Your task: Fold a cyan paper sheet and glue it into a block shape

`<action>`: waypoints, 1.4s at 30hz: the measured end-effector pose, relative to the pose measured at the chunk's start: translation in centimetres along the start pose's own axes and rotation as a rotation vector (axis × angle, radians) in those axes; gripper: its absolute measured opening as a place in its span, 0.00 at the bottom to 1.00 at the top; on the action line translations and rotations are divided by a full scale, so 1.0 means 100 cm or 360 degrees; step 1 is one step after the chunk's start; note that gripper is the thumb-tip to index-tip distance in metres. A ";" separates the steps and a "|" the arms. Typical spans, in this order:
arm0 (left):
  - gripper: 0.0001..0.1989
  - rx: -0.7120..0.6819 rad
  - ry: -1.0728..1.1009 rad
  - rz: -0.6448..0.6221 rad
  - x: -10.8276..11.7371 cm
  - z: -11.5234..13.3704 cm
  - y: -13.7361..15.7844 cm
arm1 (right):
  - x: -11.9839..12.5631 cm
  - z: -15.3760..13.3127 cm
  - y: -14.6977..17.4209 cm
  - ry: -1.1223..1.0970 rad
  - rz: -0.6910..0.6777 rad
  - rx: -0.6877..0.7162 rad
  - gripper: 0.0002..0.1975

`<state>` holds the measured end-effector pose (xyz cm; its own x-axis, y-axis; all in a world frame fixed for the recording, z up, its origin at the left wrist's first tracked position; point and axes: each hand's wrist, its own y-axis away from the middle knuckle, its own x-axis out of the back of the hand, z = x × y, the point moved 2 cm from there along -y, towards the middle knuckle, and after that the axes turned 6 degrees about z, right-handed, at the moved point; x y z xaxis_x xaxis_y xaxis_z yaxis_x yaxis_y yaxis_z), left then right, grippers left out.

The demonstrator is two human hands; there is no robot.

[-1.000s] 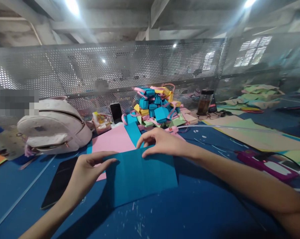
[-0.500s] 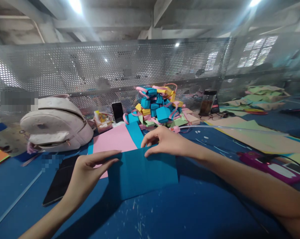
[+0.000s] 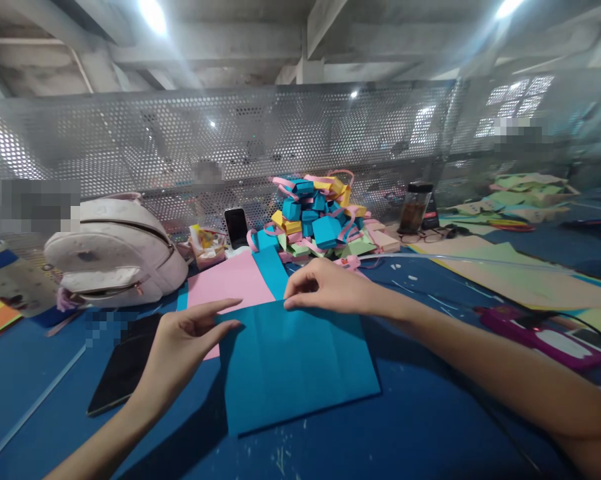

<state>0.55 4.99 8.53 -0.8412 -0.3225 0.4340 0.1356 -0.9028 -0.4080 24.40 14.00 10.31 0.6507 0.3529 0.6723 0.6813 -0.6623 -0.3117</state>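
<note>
Right fingers [image 3: 295, 285] pinch the far edge of the blue sheet [image 3: 300, 367], creased but not yet shaped; left fingers [image 3: 220, 307] sit parted at its corner, grip unclear, with folded pieces [image 3: 327, 231] piled beyond both.

A paper-craft workshop: concrete beams [image 3: 220, 43] are crossing the top of the frame; a perforated screen [image 3: 260, 133] is standing behind a blue tabletop [image 3: 420, 440] bearing heaped folded paper [image 3: 327, 232].
</note>
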 end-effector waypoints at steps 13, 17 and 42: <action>0.14 0.0269 0.0190 -0.0003 -0.003 -0.006 -0.003 | 0.001 0.010 -0.003 -0.0060 -0.0078 0.0013 0.10; 0.14 0.0331 0.0202 -0.0009 -0.005 -0.009 -0.004 | -0.007 0.007 0.000 -0.0146 -0.0317 0.0105 0.10; 0.20 0.0393 0.0182 -0.0246 -0.024 -0.009 0.015 | -0.052 0.002 -0.001 -0.0853 -0.0141 -0.0180 0.13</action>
<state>2.33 4.64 6.13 -0.9132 -0.1544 0.3771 0.1126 -0.9850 -0.1305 21.03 12.39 6.75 0.6920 0.6780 0.2479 0.7204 -0.6710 -0.1758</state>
